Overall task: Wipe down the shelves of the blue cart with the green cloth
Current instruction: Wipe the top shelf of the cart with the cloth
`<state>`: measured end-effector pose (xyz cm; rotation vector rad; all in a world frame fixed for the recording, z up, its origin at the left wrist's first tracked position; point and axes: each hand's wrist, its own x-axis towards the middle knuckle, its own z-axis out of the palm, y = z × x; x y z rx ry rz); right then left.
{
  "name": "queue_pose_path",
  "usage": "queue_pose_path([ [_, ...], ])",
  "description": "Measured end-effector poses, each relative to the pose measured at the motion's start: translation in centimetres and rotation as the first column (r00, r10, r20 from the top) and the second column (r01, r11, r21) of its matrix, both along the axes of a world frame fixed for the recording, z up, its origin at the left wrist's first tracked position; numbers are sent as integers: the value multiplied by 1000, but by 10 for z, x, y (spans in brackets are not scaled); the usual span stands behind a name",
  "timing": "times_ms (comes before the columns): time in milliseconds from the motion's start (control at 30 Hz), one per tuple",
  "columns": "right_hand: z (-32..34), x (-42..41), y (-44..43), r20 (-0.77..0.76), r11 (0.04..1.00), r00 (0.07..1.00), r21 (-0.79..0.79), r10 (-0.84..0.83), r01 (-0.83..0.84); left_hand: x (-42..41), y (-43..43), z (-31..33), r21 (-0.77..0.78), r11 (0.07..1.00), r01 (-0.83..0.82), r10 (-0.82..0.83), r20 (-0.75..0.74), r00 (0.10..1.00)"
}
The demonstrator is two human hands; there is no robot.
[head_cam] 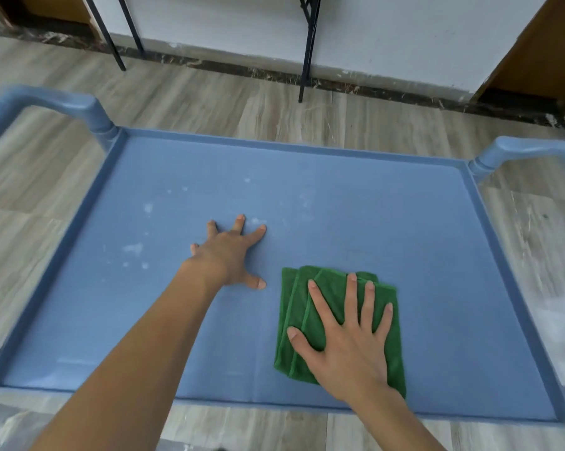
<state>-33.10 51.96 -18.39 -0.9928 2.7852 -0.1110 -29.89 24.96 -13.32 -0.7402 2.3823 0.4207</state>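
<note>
The blue cart's top shelf fills the middle of the head view, with pale dusty smudges on its left half. A folded green cloth lies flat on the shelf, right of centre and near the front edge. My right hand presses flat on the cloth with fingers spread. Left of the cloth, my left hand rests palm down on the bare shelf, fingers spread, holding nothing. The lower shelves are hidden under the top one.
Blue cart handles rise at the left and right ends. Wood-look floor surrounds the cart. Dark metal table legs and a white wall stand behind it, with brown wooden furniture at the far right.
</note>
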Motion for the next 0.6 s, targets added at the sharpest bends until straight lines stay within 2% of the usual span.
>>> queue_pose_path([
  [267, -10, -87, -90, 0, 992, 993, -9, -122, 122, -1, 4, -4, 30, 999, -36, 36, -11, 999],
  [600, -3, -199, -198, 73, 997, 995, -2, -74, 75, -4, 4, -7, 14, 998, -64, 64, -38, 997],
])
